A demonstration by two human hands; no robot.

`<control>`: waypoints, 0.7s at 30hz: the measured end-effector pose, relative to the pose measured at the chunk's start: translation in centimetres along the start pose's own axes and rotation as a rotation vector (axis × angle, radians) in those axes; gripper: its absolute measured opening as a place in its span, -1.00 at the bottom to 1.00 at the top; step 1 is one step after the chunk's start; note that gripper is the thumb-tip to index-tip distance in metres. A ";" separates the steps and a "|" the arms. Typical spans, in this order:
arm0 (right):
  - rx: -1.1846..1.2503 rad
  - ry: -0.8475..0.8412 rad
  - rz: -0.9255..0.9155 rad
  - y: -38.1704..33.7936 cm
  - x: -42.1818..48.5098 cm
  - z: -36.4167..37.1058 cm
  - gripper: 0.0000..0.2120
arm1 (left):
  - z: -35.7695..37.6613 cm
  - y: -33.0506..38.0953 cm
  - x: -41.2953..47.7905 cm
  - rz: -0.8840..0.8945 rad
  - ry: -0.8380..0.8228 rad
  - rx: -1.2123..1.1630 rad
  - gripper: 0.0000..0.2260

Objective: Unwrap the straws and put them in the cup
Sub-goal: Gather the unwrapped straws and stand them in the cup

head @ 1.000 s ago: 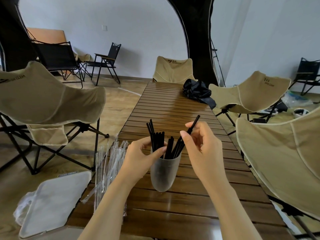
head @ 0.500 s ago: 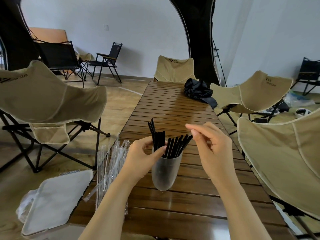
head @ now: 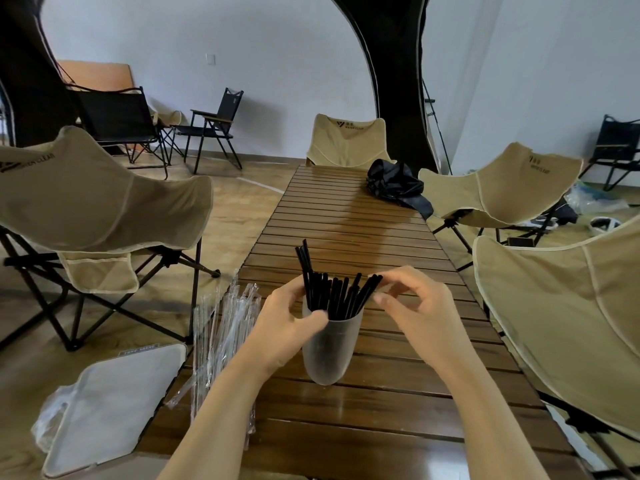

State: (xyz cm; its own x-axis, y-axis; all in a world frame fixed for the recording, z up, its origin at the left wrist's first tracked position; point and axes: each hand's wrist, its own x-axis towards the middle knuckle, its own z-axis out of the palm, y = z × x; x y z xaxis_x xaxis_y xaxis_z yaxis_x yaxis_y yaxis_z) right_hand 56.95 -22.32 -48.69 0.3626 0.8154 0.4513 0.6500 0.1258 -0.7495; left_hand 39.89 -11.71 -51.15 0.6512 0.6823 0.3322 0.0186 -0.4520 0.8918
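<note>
Cup (head: 329, 351) centred across table (head: 346, 220), left hand (head: 285, 323) gripping rim; right hand (head: 419, 306) loose, empty, beside straws (head: 334, 294); wrappers (head: 221, 327) along left edge.

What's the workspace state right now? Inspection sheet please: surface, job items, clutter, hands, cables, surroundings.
Surface: slatted wooden table, glossy.
Job's things: frosted cup upright near the near end, with black straws standing in it. A pile of clear wrappers lies along the table's left edge; cannot tell if any hold straws.
Clutter: black fabric bundle at the far right of the table.
Hands: left hand grips the cup at its rim; right hand is loosely curled beside the straw tips, holding nothing.
Cables: nothing seen.
Surroundings: beige camp chairs around the table, black folding chairs by the wall, and a beige flat case on the floor to the left.
</note>
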 end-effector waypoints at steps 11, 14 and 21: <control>-0.007 -0.098 -0.059 -0.4 0.0 1.0 -0.93 | 0.8 -1.0 0.4 0.036 0.064 0.113 -0.56; -0.002 -0.103 -0.055 -0.6 0.0 1.2 -0.93 | 0.7 -0.9 0.3 0.048 0.049 0.107 -0.60; 0.076 -0.084 -0.102 -1.3 0.0 1.3 -0.91 | 0.5 -0.8 0.4 0.087 0.008 0.060 -0.72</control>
State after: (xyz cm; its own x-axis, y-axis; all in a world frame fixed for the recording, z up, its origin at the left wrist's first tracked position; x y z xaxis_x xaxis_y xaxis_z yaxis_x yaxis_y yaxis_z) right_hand 55.22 -21.70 -48.36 0.2380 0.8402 0.4873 0.6271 0.2502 -0.7376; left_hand 40.56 -11.35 -51.89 0.6462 0.6433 0.4106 0.0078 -0.5436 0.8393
